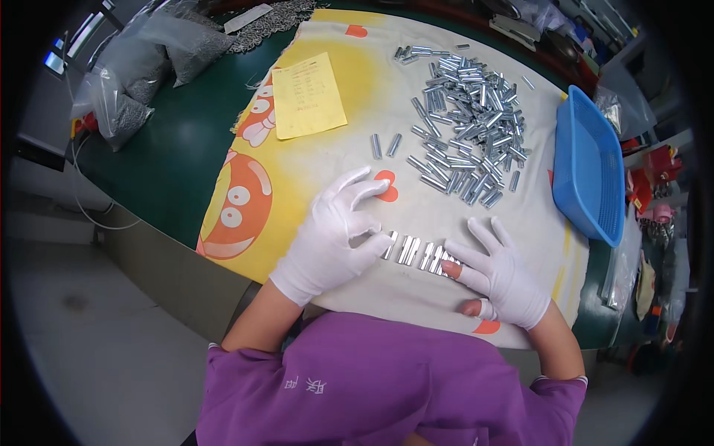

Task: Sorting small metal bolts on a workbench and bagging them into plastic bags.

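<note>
A short row of shiny metal tubes (408, 250) lies on the pale cloth in front of me. At the row's left end is my left hand (327, 234) in a white glove, its thumb by the endmost tube and its other fingers apart. My right hand (507, 279), gloved too with thumb and index fingertips bare, lays its index finger over the tubes at the right end and hides some of them. Its fingers are spread. Farther back lies a large loose pile of similar tubes (476, 111). Two single tubes (385, 146) sit apart, left of the pile.
A blue plastic basket (563, 171) stands at the right table edge. On the patterned yellow and white cloth (357, 82) rests a yellow written note (309, 97). Clear bags of small metal parts (134, 74) stand on the green tabletop (175, 141) at the far left.
</note>
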A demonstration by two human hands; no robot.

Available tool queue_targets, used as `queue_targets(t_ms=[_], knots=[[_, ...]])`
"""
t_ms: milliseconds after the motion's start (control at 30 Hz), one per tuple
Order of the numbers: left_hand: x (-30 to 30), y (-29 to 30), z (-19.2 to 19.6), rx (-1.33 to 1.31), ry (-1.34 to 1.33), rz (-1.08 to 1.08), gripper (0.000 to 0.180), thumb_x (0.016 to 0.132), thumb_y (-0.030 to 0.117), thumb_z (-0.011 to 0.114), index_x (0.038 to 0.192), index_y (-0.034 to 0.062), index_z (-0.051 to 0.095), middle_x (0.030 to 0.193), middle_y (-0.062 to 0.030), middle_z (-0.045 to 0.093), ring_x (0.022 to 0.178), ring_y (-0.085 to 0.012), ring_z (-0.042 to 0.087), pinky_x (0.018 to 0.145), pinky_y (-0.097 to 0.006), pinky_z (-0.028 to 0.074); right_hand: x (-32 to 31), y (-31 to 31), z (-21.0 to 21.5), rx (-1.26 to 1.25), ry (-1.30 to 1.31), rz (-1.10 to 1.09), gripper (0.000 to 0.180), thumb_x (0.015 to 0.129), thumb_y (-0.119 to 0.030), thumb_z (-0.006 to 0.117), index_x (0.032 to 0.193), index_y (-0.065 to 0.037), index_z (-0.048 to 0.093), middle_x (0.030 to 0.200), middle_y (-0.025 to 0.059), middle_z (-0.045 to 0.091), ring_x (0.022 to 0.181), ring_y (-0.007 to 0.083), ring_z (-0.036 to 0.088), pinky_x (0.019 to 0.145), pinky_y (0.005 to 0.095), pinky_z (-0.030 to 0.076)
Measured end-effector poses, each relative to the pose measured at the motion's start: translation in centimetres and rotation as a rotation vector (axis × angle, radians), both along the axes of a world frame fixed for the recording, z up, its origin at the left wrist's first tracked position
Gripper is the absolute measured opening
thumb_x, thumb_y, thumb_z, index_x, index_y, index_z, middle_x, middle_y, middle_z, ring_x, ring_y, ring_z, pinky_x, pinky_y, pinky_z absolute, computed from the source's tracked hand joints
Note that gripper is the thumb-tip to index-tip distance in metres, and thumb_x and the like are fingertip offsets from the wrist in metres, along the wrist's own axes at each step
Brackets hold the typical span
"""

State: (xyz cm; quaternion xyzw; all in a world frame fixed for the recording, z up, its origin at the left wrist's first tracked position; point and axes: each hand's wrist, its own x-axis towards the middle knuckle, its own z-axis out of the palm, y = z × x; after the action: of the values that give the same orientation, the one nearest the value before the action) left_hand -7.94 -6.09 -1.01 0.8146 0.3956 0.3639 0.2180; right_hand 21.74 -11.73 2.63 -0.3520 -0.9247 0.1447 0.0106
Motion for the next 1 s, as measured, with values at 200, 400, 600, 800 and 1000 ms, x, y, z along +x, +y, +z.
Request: queue_targets(t_ms=[200, 400, 600, 800, 1000], knots=[[0.2, -0.1, 0.8, -0.03, 0.124, -0.156, 0.012, 0.076, 0.021, 0.074, 0.079, 0.0092, 0.073, 0.13, -0.0134, 0.062, 0.132, -0.0371, 0.047, 0.105, -0.047, 0.041, 2.5, -2.4, -0.4, 0.023, 0.0, -0.103, 0.063, 0.082, -0.06, 0.057, 0.129, -0.019, 0.056, 0.141, 0.0099, 0.052, 0.129, 0.0491, 0.043, 0.109, 0.0667, 0.029], [0.4, 0.2, 0.9, -0.013, 0.12, -0.252, 0.011, 0.075, 0.015, 0.075, 0.084, 0.0099, 0.073, 0.133, -0.0132, 0.061, 0.133, -0.0405, 0.046, 0.108, -0.047, 0.039, 2.9, -2.6, -0.2, 0.055, -0.063, -0.091, 0.063, 0.083, -0.061, 0.056, 0.129, -0.018, 0.055, 0.139, 0.0107, 0.053, 0.128, 0.0489, 0.045, 0.108, 0.0661, 0.031], [0.5, -0.1, 0.5, -0.02, 0.118, -0.149, 0.01, 0.077, 0.011, 0.072, 0.085, 0.0053, 0.071, 0.131, -0.0158, 0.06, 0.134, -0.0412, 0.045, 0.107, -0.047, 0.04, 0.8, -1.4, 0.1, -0.023, -0.081, -0.072, 0.074, 0.077, -0.061, 0.062, 0.135, -0.017, 0.052, 0.145, 0.0121, 0.048, 0.134, 0.0463, 0.04, 0.112, 0.0641, 0.028], [-0.1, 0.2, -1.0, 0.011, -0.04, 0.123, 0.014, 0.081, 0.009, 0.069, 0.094, 0.0042, 0.068, 0.132, -0.0186, 0.057, 0.131, -0.0416, 0.045, 0.103, -0.049, 0.042, -2.4, 0.8, 0.3, -0.077, -0.098, 0.014, 0.086, 0.072, -0.06, 0.068, 0.142, -0.013, 0.047, 0.152, 0.0121, 0.039, 0.14, 0.0422, 0.032, 0.116, 0.0609, 0.023], [-0.7, 0.8, -1.2, 0.019, -0.117, 0.25, 0.017, 0.084, 0.005, 0.066, 0.1, -0.0005, 0.066, 0.131, -0.0217, 0.056, 0.129, -0.0423, 0.046, 0.105, -0.048, 0.041, -6.2, 3.4, -0.5, 0.015, -0.018, 0.113, 0.089, 0.077, -0.071, 0.057, 0.138, -0.006, 0.049, 0.148, 0.0159, 0.042, 0.14, 0.0434, 0.032, 0.117, 0.0613, 0.019]])
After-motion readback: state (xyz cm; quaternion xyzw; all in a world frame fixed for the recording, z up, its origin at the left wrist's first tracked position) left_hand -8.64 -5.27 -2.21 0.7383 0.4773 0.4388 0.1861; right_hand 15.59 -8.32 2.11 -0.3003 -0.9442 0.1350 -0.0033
